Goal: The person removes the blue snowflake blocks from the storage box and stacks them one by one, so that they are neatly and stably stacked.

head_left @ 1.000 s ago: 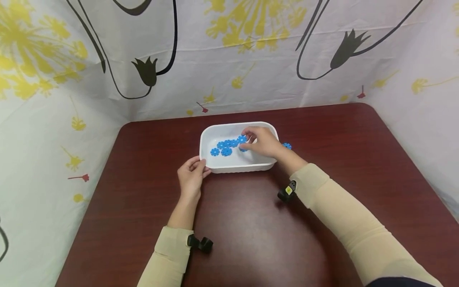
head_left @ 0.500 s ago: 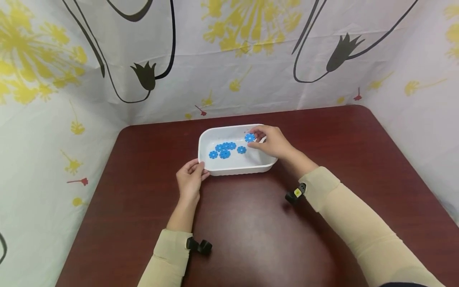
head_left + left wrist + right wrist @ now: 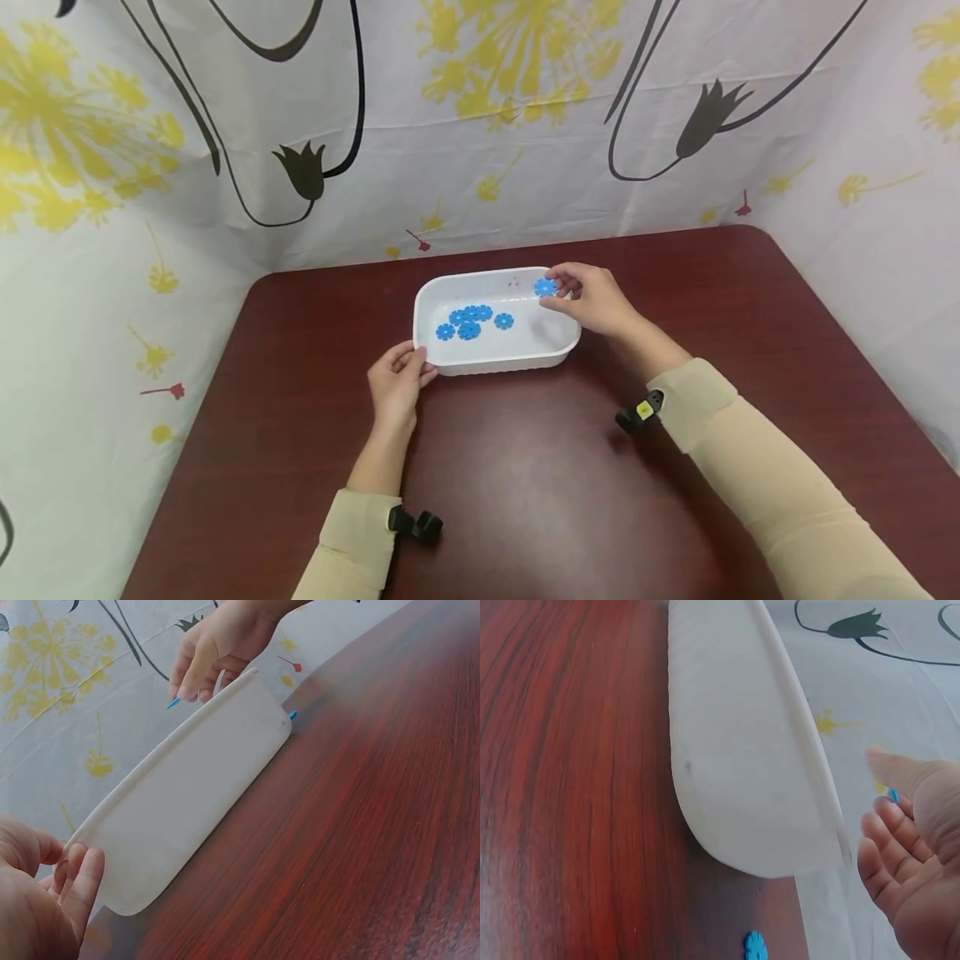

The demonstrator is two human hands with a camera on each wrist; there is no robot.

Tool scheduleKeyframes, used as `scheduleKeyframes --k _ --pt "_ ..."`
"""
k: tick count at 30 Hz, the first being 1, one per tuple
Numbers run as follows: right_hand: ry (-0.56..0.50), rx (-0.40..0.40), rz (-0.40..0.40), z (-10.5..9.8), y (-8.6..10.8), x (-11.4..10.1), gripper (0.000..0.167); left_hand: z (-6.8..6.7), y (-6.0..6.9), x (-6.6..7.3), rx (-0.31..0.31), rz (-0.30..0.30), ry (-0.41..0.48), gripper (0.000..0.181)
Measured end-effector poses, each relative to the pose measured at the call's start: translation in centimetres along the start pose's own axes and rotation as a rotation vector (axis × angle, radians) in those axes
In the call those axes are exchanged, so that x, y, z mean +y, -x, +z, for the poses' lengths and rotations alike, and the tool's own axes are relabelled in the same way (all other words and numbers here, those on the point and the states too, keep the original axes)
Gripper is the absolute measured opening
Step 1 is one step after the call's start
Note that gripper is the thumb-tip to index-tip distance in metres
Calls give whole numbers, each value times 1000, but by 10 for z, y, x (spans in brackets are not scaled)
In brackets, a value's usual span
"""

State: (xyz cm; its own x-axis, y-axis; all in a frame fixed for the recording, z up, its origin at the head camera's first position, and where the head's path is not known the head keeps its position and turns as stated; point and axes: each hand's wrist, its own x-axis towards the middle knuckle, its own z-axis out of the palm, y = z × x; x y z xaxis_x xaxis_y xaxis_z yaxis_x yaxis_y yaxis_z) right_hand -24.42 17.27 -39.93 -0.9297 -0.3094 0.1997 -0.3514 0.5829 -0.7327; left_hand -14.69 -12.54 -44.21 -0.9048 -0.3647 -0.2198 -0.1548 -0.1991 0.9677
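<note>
A white tray (image 3: 495,365) stands on the table with several blue flower-shaped discs (image 3: 468,330) in its left half and a single disc (image 3: 504,321) nearer its middle. My left hand (image 3: 396,387) grips the tray's near left corner between thumb and fingers; the left wrist view shows this hand (image 3: 45,892) at the rim. At the tray's right end, my right hand (image 3: 592,302) pinches one blue disc (image 3: 545,287) above the rim. In the right wrist view that hand (image 3: 922,840) partly hides its disc (image 3: 893,795).
On the table (image 3: 480,467), another blue disc (image 3: 755,946) lies beyond the tray's right end in the right wrist view. A white patterned cloth (image 3: 450,167) hangs behind the table and along its sides.
My right hand has moved right from the tray's middle, carrying a blue disc away from the others. The left hand keeps its grip on the tray's corner.
</note>
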Motion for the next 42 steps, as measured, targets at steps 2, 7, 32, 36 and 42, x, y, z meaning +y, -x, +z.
scheduleKeyframes --k 2,7,32,36,42 --pt "3 11 8 -3 1 3 38 0 0 1 -4 0 -4 28" --pt "5 29 43 -8 5 10 38 -1 0 1 -3 -9 -16 28" --pt "21 94 119 -23 17 53 40 -1 0 0 -7 14 0 27" --pt "36 98 130 -24 20 60 40 -1 0 0 -8 11 3 26" --pt "53 92 146 -25 25 68 40 -1 -1 -1 -13 12 -4 29"
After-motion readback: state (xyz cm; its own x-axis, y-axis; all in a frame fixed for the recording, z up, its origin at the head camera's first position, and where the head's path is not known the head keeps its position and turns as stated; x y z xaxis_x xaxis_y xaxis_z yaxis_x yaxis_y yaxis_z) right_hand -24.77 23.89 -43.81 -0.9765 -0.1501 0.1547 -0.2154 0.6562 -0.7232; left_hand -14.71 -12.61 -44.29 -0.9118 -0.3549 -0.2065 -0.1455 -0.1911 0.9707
